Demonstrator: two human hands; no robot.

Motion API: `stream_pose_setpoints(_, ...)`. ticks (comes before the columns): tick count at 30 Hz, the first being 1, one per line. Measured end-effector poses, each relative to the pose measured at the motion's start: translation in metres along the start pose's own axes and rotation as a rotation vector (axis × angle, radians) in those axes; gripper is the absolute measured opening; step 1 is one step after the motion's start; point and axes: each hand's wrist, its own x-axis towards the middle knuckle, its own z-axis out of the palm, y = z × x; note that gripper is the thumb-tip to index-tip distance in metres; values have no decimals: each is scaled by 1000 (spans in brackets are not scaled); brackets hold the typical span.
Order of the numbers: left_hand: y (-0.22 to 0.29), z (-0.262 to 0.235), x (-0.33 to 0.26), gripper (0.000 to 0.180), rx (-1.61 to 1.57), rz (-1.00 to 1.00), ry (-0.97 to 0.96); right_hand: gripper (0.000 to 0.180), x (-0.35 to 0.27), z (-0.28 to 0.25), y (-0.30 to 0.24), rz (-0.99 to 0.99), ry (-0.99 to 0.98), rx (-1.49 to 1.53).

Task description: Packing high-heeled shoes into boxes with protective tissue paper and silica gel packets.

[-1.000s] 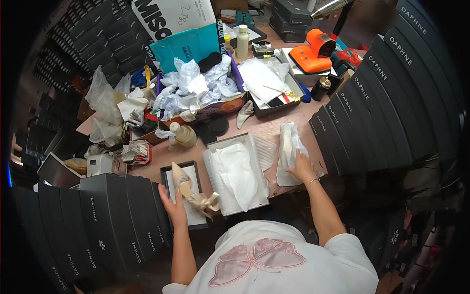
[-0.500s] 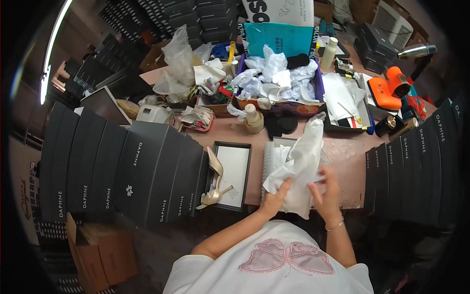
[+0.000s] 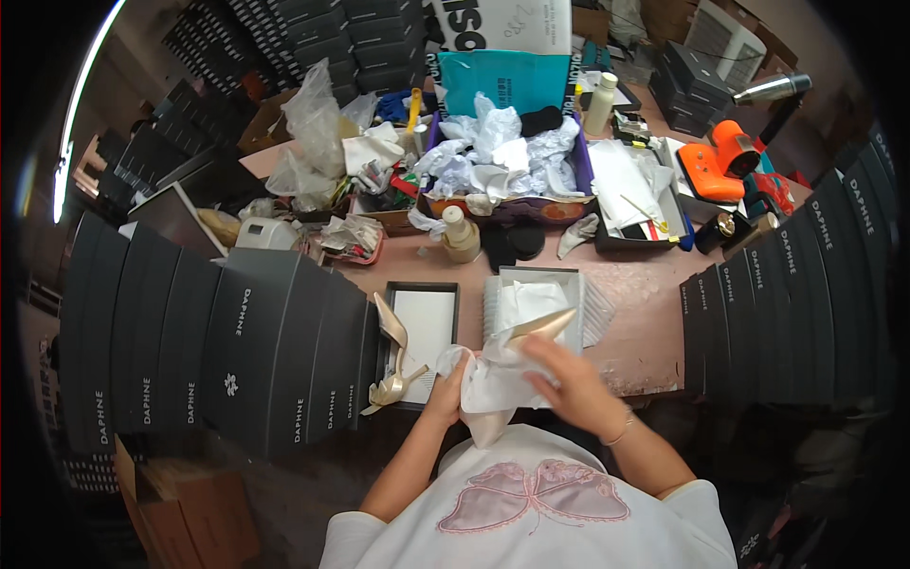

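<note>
My left hand (image 3: 444, 394) is closed on crumpled white tissue paper (image 3: 500, 372). Out of the paper's upper end comes the pointed toe of a gold-beige shoe (image 3: 548, 325). A second pale pointed end (image 3: 488, 427) hangs below, close to my shirt. My right hand (image 3: 573, 381) is against the paper beside the shoe, its thumb and fingers apart and slightly blurred. Left of my hands, an ankle-strap heeled shoe (image 3: 391, 327) in the same colour leans on its side at the edge of a dark shoebox part (image 3: 453, 327) with a white inside.
Behind my hands lies an open box (image 3: 576, 284) with white paper inside. Dark shoeboxes stand in rows at the left (image 3: 284, 351) and right (image 3: 801, 294). Farther back are a beige bottle (image 3: 460, 237), a purple-edged carton (image 3: 580, 171) of crumpled paper and an orange device (image 3: 711, 171).
The white wrapping has opened and swung lower, baring the gold-beige shoe toe. A crumpled paper piece now lies on the table behind the open box. My right hand has moved onto the wrapping.
</note>
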Motion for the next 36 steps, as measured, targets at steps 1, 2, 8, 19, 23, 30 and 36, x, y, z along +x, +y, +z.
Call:
stream_pose_setpoints(1,10,-8,-3,53,97,-34,2,49,18,-31,-5,-150,5,-384)
stream_pose_setpoints(2,19,-10,-5,53,131,-77,-47,53,29,-56,-9,-303,32,-764)
stream_pose_setpoints(8,21,14,-8,53,164,-111,-142,64,-28,-20,35,-57,-354,-399)
stream_pose_setpoints(19,60,73,-33,24,980,1315,52,38,-50,-71,159,613,426,13)
stream_pose_setpoints(23,-30,64,62,34,1937,639,-364,38,-36,-101,149,578,564,160)
stream_pose_setpoints(30,82,45,72,60,1019,302,-326,42,-27,-138,69,501,-168,-94)
stream_pose_setpoints(36,35,91,31,75,234,-630,-606,33,46,-66,33,105,-649,-390)
